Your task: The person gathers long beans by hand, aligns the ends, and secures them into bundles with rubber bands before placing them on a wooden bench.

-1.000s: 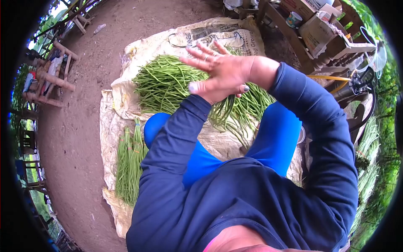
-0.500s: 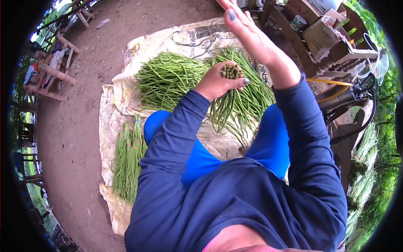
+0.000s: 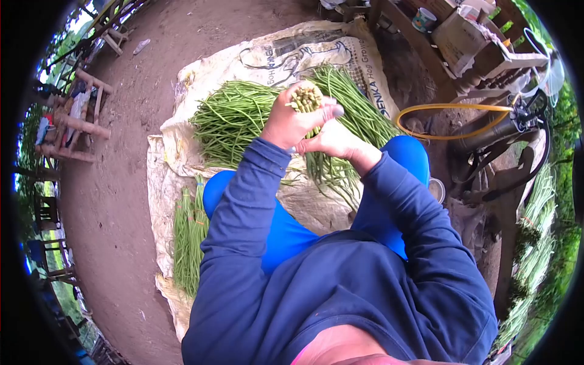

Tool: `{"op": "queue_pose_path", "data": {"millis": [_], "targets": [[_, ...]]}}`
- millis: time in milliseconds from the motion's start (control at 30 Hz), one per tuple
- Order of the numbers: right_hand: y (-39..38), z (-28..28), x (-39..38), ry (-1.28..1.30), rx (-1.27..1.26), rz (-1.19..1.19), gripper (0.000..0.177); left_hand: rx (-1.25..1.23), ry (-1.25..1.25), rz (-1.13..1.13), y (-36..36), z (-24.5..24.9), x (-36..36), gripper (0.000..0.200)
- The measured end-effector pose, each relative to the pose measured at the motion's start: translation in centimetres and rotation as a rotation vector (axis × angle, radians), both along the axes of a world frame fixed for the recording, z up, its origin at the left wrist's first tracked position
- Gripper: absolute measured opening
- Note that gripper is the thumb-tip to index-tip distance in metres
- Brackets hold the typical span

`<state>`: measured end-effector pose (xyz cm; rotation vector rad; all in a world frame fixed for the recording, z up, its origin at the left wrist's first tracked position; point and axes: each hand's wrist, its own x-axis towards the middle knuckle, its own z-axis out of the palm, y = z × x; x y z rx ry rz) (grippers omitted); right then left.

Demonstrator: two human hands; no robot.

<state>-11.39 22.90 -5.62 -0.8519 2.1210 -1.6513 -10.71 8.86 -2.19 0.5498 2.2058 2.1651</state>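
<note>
My left hand grips an upright bunch of long green beans, cut ends facing up. My right hand is closed around the same bunch just below and to the right of the left hand. The bunch hangs down between my blue-clad knees. Behind my hands a loose pile of long beans lies spread on pale woven sacks.
Tied bean bundles lie on the sack at my left. A yellow hose and a machine stand on the right, with cardboard boxes behind. More beans are piled far right. Wooden frames stand on bare dirt at left.
My right hand was flat on top of the bunch, then lifted high and open, and has now come down and closed on the bunch under my left hand.
</note>
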Motion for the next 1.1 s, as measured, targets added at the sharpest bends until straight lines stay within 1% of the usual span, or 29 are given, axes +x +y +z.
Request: {"op": "queue_pose_path", "data": {"millis": [33,67,100,133,167,233,267,300,333,367,400,433,467,500,533,567,600,633,667,700,733,767,867,967,1100], "targets": [[0.2,0.3,0.5,-0.200,-0.302,-0.009,0.066,-0.185,0.039,-0.085,-0.9,0.2,-0.4,0.029],[1.0,-0.7,-0.4,-0.075,-0.160,0.115,0.059,-0.168,0.064,-0.201,-1.1,-0.5,-0.6,0.036],[1.5,-0.4,-0.8,0.050,-0.014,0.239,0.053,-0.148,0.088,-0.316,-1.0,-1.0,-0.6,0.043],[2.0,0.0,-0.8,0.088,0.033,0.251,0.037,-0.214,0.058,-0.393,-1.0,-1.4,-0.7,0.046],[2.4,0.2,0.6,-0.280,-0.221,0.216,0.037,-0.339,0.178,-0.386,-1.0,-1.7,-0.6,0.049],[2.8,-0.1,-0.7,-0.131,0.073,0.334,0.056,-0.072,-0.043,-0.378,0.4,-2.2,0.2,0.047],[3.9,-0.1,-1.1,-0.099,0.178,0.374,0.065,0.035,-0.148,-0.365,1.0,-2.6,0.8,0.047],[5.4,0.7,-1.2,-0.076,0.281,0.404,0.074,-0.025,-0.116,-0.406,1.2,-3.1,0.3,0.053],[8.2,1.5,-1.1,0.177,0.380,0.248,0.082,0.076,-0.155,-0.383,1.1,-3.1,0.5,0.044],[11.0,3.3,-1.4,0.109,0.608,0.090,0.069,0.178,-0.204,-0.367,0.9,-3.2,0.7,0.036],[14.6,3.0,-1.8,0.319,0.707,-0.111,0.049,0.390,-0.300,-0.448,0.0,-3.8,0.2,0.026],[18.6,3.9,-1.8,0.040,0.615,-0.248,0.030,0.607,-0.406,-0.515,-0.5,-4.5,-0.5,0.024],[22.6,3.9,-0.4,0.165,0.645,-0.325,0.020,0.576,-0.421,-0.439,-0.2,-3.7,-0.4,0.026],[26.2,3.0,1.2,-0.051,0.761,-0.470,0.018,0.537,-0.423,-0.363,0.0,-2.6,0.0,0.032],[29.3,1.9,2.6,-0.203,0.881,-0.529,0.016,0.490,-0.412,-0.305,0.2,-2.7,0.0,0.029],[31.8,0.6,4.0,-0.386,1.009,-0.446,0.014,0.441,-0.391,-0.237,0.5,-2.9,0.1,0.026],[37.7,-6.7,5.2,-0.492,1.117,-0.482,0.013,0.392,-0.376,-0.229,1.0,-3.1,0.0,0.025],[45.6,-17.5,6.4,-0.086,1.200,-0.043,0.013,0.342,-0.356,-0.213,1.5,-3.2,0.0,0.025],[44.5,-21.1,7.6,-0.112,1.331,-0.150,0.015,0.305,-0.389,-0.235,2.2,-2.9,0.0,0.029],[41.9,-22.6,8.5,-0.134,1.459,-0.255,0.018,0.303,-0.388,-0.241,3.0,-3.0,0.0,0.029],[39.0,-19.4,9.1,-0.261,1.536,-0.041,0.022,0.290,-0.388,-0.220,3.7,-3.4,0.0,0.026],[37.1,-18.9,9.3,-0.333,1.488,-0.023,0.023,0.277,-0.386,-0.195,4.2,-3.8,0.1,0.023],[34.2,-20.0,8.7,-0.379,1.362,-0.061,0.023,0.261,-0.438,-0.154,5.5,-4.0,0.0,0.021],[33.3,-20.2,8.1,-0.401,1.300,-0.079,0.024,0.320,-0.479,-0.115,5.7,-4.9,-0.5,0.019],[33.1,-19.4,8.6,-0.383,1.235,-0.131,0.025,0.354,-0.499,-0.055,5.5,-4.7,-0.7,0.018]]}}
